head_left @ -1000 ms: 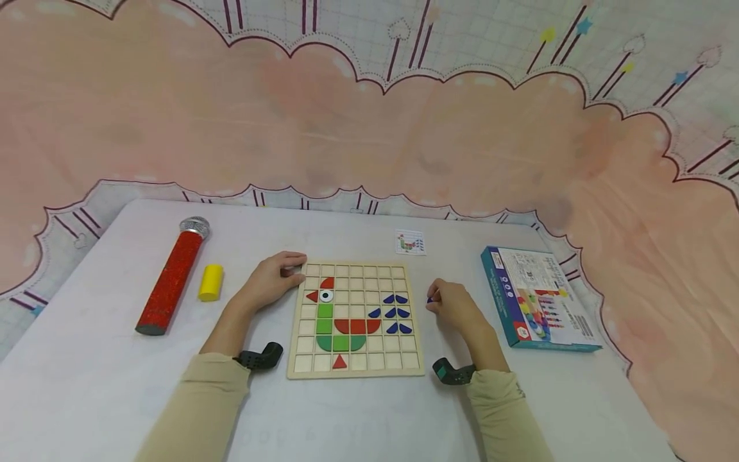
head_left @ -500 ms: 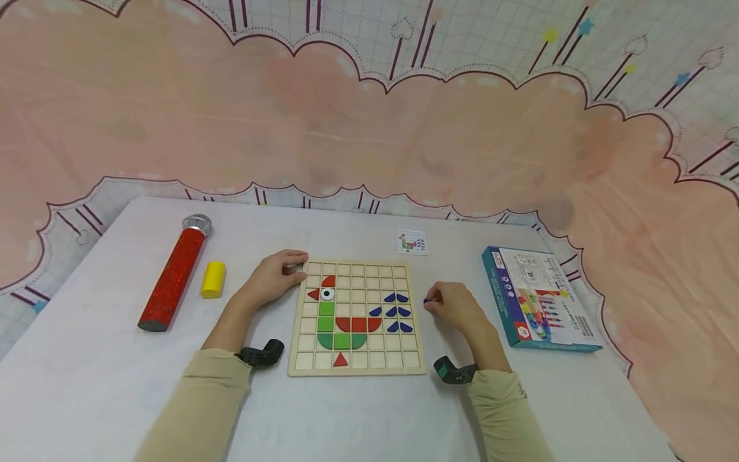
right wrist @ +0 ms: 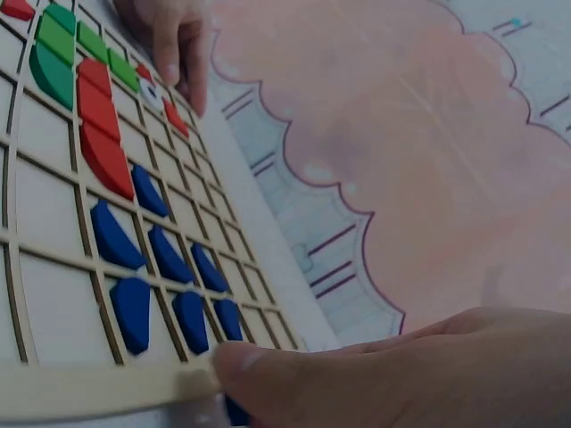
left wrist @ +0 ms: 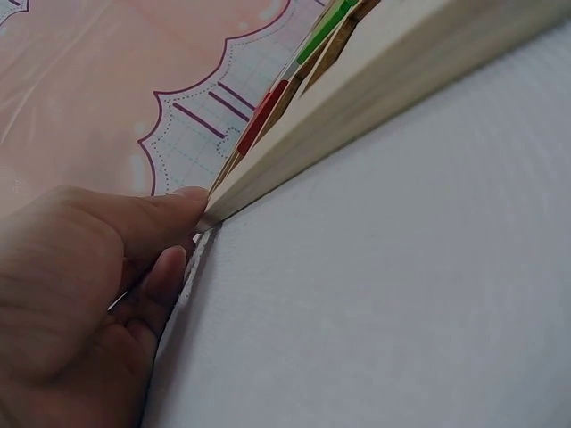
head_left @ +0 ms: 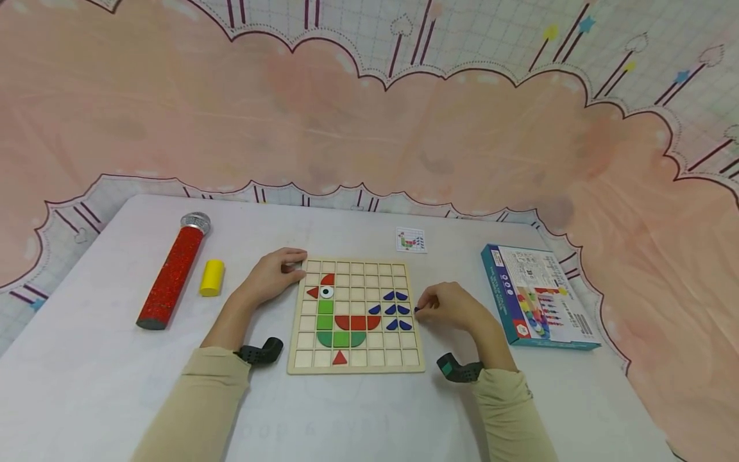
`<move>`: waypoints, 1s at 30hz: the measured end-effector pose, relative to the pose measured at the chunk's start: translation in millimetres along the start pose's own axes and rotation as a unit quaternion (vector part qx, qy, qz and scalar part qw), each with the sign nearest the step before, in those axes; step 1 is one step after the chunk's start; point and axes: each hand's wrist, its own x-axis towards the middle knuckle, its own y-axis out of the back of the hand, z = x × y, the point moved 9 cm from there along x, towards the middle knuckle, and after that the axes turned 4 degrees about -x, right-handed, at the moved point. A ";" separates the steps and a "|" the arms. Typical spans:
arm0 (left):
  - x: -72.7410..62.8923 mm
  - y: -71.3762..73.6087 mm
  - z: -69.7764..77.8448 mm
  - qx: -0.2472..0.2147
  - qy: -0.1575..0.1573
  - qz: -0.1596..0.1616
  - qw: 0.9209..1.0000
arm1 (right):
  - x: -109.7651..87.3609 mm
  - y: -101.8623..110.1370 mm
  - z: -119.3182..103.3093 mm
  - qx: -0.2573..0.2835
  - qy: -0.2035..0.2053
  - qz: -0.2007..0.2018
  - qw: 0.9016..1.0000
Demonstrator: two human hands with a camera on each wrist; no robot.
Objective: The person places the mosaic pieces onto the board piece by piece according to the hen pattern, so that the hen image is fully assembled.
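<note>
A square wooden grid board (head_left: 383,359) lies on the table, its cells holding coloured pieces that form a bird. They include red pieces (head_left: 358,323), green squares (head_left: 326,314), a white eye piece (head_left: 326,292) and several blue leaf-shaped pieces (head_left: 390,309). My left hand (head_left: 269,276) touches the board's upper left edge with extended fingers; the left wrist view shows the thumb (left wrist: 169,218) against the wooden rim. At the board's right edge, my right hand (head_left: 450,305) pinches another blue piece (right wrist: 236,410), mostly hidden below the thumb in the right wrist view.
A small picture card (head_left: 411,240) with a bird pattern lies behind the board. To the right is a flat blue box (head_left: 545,298). A red microphone (head_left: 173,276) and a yellow cylinder (head_left: 212,278) are on the left of the white table (head_left: 335,417).
My right hand has moved left with the blue piece, up to the board's right edge. My left hand stays at the board's upper left edge.
</note>
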 end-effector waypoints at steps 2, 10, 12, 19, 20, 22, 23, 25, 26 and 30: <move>-0.2 0.3 0.2 0.000 0.001 0.000 1.000 | -2.0 -5.2 -6.6 0.010 0.010 -0.028 0.999; -0.4 0.0 -1.0 -0.001 0.000 0.000 1.000 | -10.5 -16.6 -25.0 0.012 0.044 -0.082 0.996; -0.5 -0.2 -0.7 0.000 -0.001 -0.001 1.000 | -10.9 -18.9 -27.1 0.005 0.046 -0.088 0.995; 0.2 -0.6 -0.6 -0.001 -0.001 0.000 1.000 | -10.9 -22.9 -31.1 -0.042 0.029 -0.094 0.994; 0.4 -0.5 -0.7 -0.003 0.000 0.001 1.000 | -11.2 -22.5 -31.5 -0.047 0.027 -0.093 0.994; 0.5 -0.3 -1.0 -0.005 0.001 0.002 1.000 | -11.8 -21.9 -32.3 -0.050 0.025 -0.092 0.994; 0.5 -0.2 -1.2 -0.006 0.002 0.002 1.000 | -12.3 -21.3 -32.5 -0.050 0.025 -0.092 0.994; 0.5 -0.3 -1.3 -0.007 0.002 0.001 1.000 | -13.1 -19.7 -32.3 -0.049 0.028 -0.091 0.994; 0.4 -0.3 -1.1 -0.008 0.002 0.001 1.000 | -13.5 -19.0 -31.8 -0.047 0.029 -0.091 0.994; -0.8 0.6 1.6 -0.008 -0.008 0.002 1.000 | -14.4 -18.7 -28.7 -0.038 0.039 -0.100 0.994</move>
